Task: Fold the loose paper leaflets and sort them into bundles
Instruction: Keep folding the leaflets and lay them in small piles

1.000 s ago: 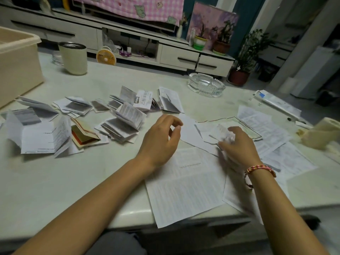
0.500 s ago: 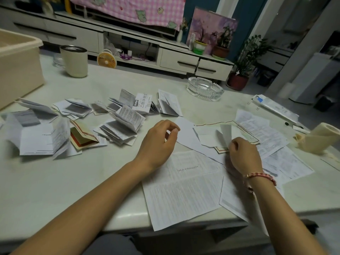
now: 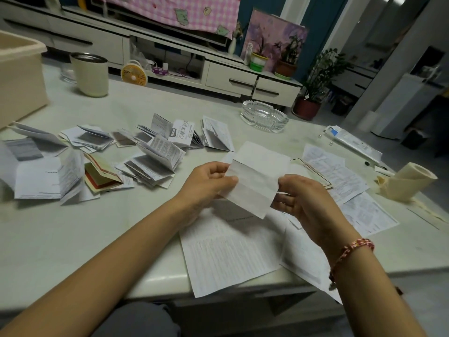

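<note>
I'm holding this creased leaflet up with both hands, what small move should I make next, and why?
Probably fold it along its existing creases. The left hand and right hand pinch opposite edges of the leaflet, which is spread open with fold lines showing; folded leaflets already lie to the left.

2 bare forearms reach in from the lower corners of the frame, uncovered right up to the left hand (image 3: 206,183) and the right hand (image 3: 303,203). The right wrist wears 1 braided cord bracelet (image 3: 349,254) of red, pink and cream threads, with a loose strand hanging from it. Grey cloth (image 3: 141,319) covers the lap at bottom centre.
</note>
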A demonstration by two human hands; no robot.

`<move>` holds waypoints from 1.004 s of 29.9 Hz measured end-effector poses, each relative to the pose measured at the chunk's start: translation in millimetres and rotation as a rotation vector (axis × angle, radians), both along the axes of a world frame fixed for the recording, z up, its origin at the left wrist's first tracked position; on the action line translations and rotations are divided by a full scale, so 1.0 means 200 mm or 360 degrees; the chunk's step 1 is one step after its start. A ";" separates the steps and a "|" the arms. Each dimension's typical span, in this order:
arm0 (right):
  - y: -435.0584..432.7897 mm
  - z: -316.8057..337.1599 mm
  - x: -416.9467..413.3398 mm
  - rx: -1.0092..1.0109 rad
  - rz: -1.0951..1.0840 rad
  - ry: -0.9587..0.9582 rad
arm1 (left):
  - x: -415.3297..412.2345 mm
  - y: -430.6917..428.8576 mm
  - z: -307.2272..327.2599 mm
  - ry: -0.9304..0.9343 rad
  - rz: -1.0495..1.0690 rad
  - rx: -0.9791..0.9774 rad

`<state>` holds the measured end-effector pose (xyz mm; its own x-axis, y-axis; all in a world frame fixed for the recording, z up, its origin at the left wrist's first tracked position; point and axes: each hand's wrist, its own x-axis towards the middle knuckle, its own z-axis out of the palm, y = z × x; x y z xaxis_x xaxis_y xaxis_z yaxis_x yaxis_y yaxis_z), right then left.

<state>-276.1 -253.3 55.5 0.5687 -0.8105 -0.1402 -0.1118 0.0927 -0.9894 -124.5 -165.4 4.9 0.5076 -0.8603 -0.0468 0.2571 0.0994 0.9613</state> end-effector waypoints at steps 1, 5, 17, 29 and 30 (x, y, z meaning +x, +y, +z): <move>0.00 0.00 0.00 -0.0012 -0.0062 0.0024 | 0.00 0.00 0.00 -0.0037 0.0019 -0.0022; 0.00 -0.02 -0.01 -0.0712 -0.0444 0.0285 | 0.02 0.01 0.00 -0.0173 0.0072 -0.0090; 0.09 -0.11 0.09 -0.0893 0.0307 0.0444 | -0.03 0.00 -0.01 -0.0433 0.0026 -0.0321; 0.09 -0.08 0.14 -0.0084 0.0066 0.0034 | -0.03 0.00 -0.03 -0.0224 -0.0006 0.0008; 0.09 -0.08 0.14 -0.0077 0.0084 0.0050 | -0.02 0.00 -0.02 -0.0210 0.0033 0.0006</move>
